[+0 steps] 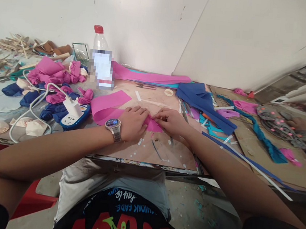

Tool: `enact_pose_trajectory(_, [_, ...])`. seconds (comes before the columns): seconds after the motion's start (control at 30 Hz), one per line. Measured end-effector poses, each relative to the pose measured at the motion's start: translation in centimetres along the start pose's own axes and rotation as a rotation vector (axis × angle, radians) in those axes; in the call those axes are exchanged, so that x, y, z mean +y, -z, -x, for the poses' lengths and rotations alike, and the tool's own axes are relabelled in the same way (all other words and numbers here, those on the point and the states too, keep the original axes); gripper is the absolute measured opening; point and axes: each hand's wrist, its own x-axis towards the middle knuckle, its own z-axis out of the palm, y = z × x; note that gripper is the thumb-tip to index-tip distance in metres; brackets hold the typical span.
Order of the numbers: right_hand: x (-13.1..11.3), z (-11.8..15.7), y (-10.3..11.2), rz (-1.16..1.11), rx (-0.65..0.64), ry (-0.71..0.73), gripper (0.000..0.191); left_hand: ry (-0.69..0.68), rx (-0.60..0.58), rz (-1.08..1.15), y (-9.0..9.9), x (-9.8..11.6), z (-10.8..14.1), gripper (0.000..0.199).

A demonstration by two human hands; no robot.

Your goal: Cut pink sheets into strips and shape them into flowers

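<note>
A pink strip of paper or cloth [107, 105] lies on the table, curled over in a loop at its left end. My left hand [134, 122], with a watch on the wrist, rests flat on the strip with its fingers stretched out. At the right end of the strip my right hand [171, 121] has thumb and fingers pinched together on its edge. The two hands are close side by side. Small scissors [146, 87] and a roll of tape [168, 92] lie behind them.
Pink and blue rolled flowers [50, 72] are heaped at left around a power strip [74, 119] with a white cable. A phone [103, 69] leans before a red-capped bottle [98, 32]. Blue strips [206, 103] lie right. Another person's hand [302, 126] is at far right.
</note>
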Motion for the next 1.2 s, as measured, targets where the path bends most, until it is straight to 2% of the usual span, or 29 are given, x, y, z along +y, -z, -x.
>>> enact_pose_trajectory(0.4, [0.1,0.1,0.0,0.019,-0.02,-0.006,0.022,-0.025,-0.007,-0.058,-0.5,-0.2,0.0,0.047])
enact_pose_trajectory(0.67, [1.0,0.1,1.8,0.091,-0.179,0.171,0.035,-0.012,-0.025,-0.077,-0.8,-0.3,0.1,0.052])
enact_pose_trajectory(0.8, [0.6,0.2,2.2,0.095,-0.179,0.231,0.033,-0.004,-0.039,-0.071,-0.8,-0.3,0.1,0.053])
enact_pose_trajectory(0.93, [0.2,0.4,2.0,0.087,-0.147,0.246,0.031,-0.005,-0.043,-0.068,-0.7,-0.2,0.1,0.052])
enact_pose_trajectory(1.1, [0.4,0.4,2.4,0.12,-0.236,0.23,0.042,0.003,-0.053,-0.064,-0.6,-0.3,0.1,0.052])
enact_pose_trajectory(1.2, [0.7,0.4,2.7,0.135,-0.261,0.23,0.042,0.006,-0.055,-0.064,-0.6,-0.3,0.1,0.054])
